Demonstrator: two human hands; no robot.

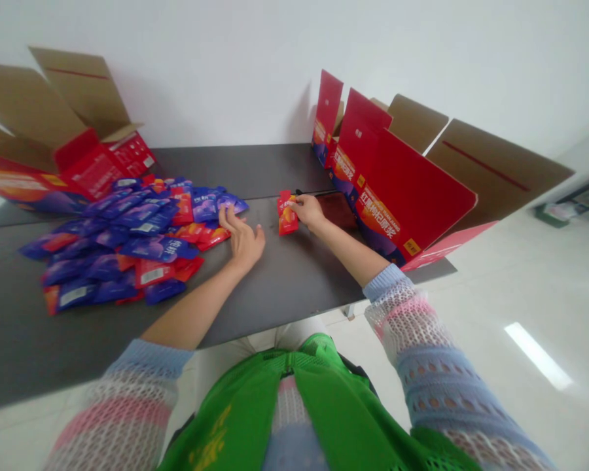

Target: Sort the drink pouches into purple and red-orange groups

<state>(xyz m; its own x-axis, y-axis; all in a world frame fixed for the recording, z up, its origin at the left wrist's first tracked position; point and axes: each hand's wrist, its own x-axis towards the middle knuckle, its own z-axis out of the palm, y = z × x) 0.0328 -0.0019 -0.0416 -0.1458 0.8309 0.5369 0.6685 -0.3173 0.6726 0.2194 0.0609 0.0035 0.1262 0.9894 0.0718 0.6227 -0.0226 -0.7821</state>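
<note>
We wear a bright green vest [240,405] with mesh areas, a yellow marking [211,438] on its left front and a V-shaped opening over our knitted sweater [294,435]. Pale blue cuffs [152,358] edge our openwork sleeves [442,373], banded white, pink and blue.

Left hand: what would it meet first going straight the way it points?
Probably the shiny purple packet at the right edge of the purple-red packet pile; depth is unclear and the left hand may already touch it.
</note>
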